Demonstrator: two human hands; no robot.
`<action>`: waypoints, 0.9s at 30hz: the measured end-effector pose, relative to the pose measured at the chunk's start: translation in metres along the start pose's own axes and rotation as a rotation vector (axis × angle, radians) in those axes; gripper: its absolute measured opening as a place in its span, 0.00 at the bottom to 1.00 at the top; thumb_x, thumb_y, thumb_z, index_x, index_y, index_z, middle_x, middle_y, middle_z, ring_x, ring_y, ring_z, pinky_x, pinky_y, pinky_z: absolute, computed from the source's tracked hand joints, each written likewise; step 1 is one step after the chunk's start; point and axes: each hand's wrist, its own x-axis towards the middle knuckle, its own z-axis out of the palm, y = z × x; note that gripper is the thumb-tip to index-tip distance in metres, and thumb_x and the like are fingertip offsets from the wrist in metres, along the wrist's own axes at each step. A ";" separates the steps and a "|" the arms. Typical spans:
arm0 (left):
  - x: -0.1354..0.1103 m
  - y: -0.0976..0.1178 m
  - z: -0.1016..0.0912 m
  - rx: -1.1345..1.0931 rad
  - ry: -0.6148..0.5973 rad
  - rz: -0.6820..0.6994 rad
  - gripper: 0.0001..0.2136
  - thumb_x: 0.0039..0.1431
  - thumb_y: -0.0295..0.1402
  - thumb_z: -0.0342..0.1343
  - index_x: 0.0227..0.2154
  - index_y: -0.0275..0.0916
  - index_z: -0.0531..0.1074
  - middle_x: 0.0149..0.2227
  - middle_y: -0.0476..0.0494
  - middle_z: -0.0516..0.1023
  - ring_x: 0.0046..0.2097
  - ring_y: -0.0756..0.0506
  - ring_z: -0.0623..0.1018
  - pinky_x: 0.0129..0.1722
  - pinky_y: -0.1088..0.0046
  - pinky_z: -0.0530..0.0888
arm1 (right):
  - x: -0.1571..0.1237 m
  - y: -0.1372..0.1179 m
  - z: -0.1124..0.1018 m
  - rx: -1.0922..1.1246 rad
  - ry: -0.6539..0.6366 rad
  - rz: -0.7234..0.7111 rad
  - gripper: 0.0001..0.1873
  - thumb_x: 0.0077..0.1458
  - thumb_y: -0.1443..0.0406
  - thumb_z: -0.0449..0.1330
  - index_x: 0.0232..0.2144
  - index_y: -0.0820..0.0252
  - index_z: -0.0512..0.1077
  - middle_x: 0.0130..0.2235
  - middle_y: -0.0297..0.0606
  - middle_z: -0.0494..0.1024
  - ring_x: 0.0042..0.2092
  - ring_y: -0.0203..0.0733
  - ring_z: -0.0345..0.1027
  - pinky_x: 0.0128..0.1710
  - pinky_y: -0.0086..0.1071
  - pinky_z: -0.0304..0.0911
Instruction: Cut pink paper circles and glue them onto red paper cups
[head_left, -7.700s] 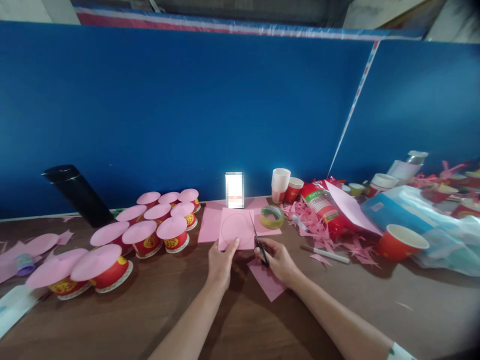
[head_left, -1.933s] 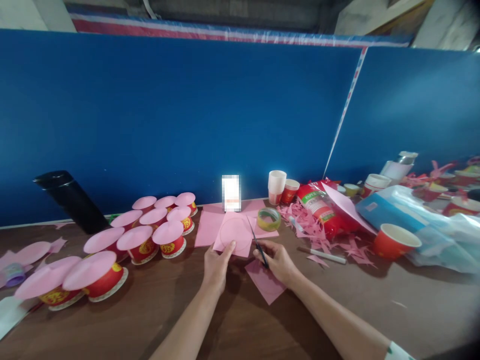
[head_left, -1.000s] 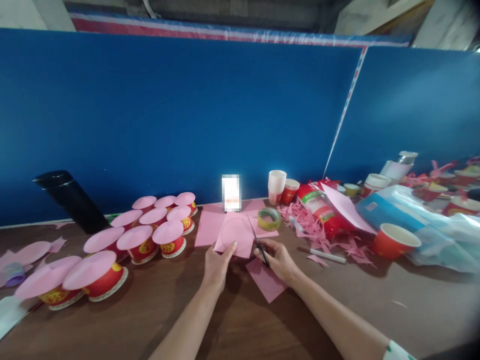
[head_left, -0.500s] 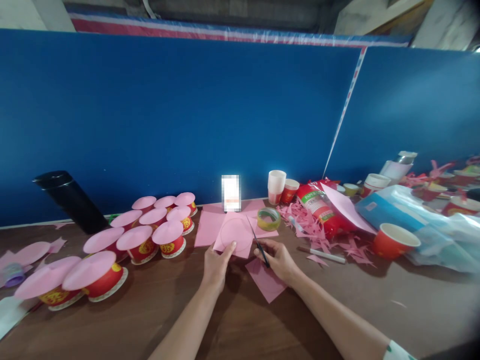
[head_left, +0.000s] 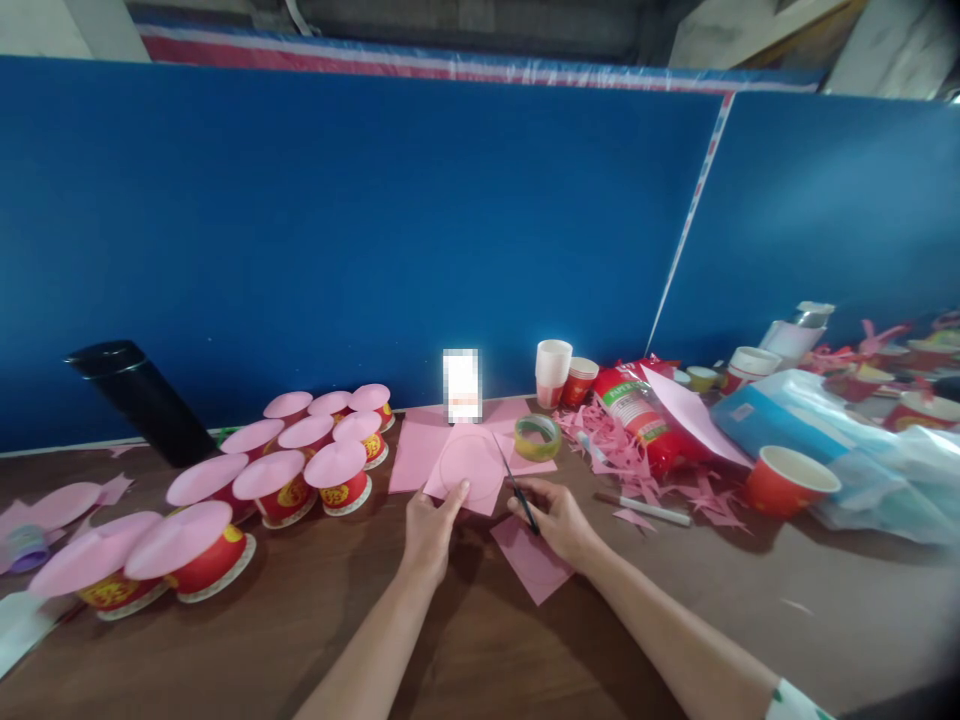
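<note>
Pinched between thumb and fingers of my left hand (head_left: 431,525) is a square of pink paper (head_left: 471,465) with a circle drawn on it. My right hand (head_left: 559,515) grips dark-handled scissors (head_left: 521,497), their blades pointing up and away beside the square's right edge. Whether the blades touch the paper I cannot tell. Under my right hand lies another pink square (head_left: 532,565), also with a drawn curve. Larger pink sheets (head_left: 412,450) are spread behind the held piece. A roll of tape (head_left: 537,438) rests on them at the right.
Left stand several red paper cups topped with pink discs (head_left: 337,465) and a black flask (head_left: 142,400). Right are stacked cups (head_left: 553,370), pink scraps (head_left: 622,460), a red bag (head_left: 641,415), a white pen (head_left: 645,508) and an orange cup (head_left: 791,482). A blue panel (head_left: 375,230) rises behind.
My left hand has shifted slightly to the left with the pink square. My right hand and the scissors have hardly moved.
</note>
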 end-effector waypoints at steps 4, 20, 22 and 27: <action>0.000 0.001 0.001 0.008 0.019 -0.007 0.21 0.41 0.39 0.64 0.37 0.29 0.74 0.33 0.37 0.79 0.34 0.43 0.78 0.37 0.68 0.72 | 0.000 0.002 0.000 0.006 -0.007 0.006 0.23 0.46 0.56 0.62 0.43 0.64 0.73 0.21 0.29 0.66 0.20 0.28 0.50 0.17 0.23 0.48; 0.001 0.002 -0.002 0.030 0.041 -0.047 0.21 0.40 0.40 0.64 0.34 0.28 0.74 0.30 0.38 0.79 0.30 0.45 0.77 0.32 0.71 0.71 | 0.000 0.000 0.000 -0.002 -0.004 0.017 0.23 0.45 0.55 0.62 0.40 0.64 0.73 0.20 0.28 0.64 0.20 0.28 0.49 0.16 0.23 0.48; 0.001 0.005 -0.001 0.019 0.044 -0.063 0.21 0.38 0.40 0.64 0.33 0.29 0.75 0.29 0.39 0.79 0.29 0.45 0.77 0.30 0.71 0.71 | 0.000 0.001 0.000 -0.004 -0.001 0.019 0.22 0.44 0.54 0.62 0.39 0.64 0.74 0.19 0.29 0.64 0.20 0.29 0.50 0.16 0.23 0.48; 0.001 0.006 0.000 -0.022 0.044 -0.032 0.20 0.38 0.39 0.64 0.34 0.30 0.75 0.28 0.41 0.79 0.30 0.45 0.77 0.33 0.70 0.72 | 0.000 0.003 0.000 -0.011 0.004 0.038 0.20 0.44 0.54 0.62 0.35 0.64 0.74 0.19 0.29 0.63 0.20 0.29 0.49 0.16 0.23 0.48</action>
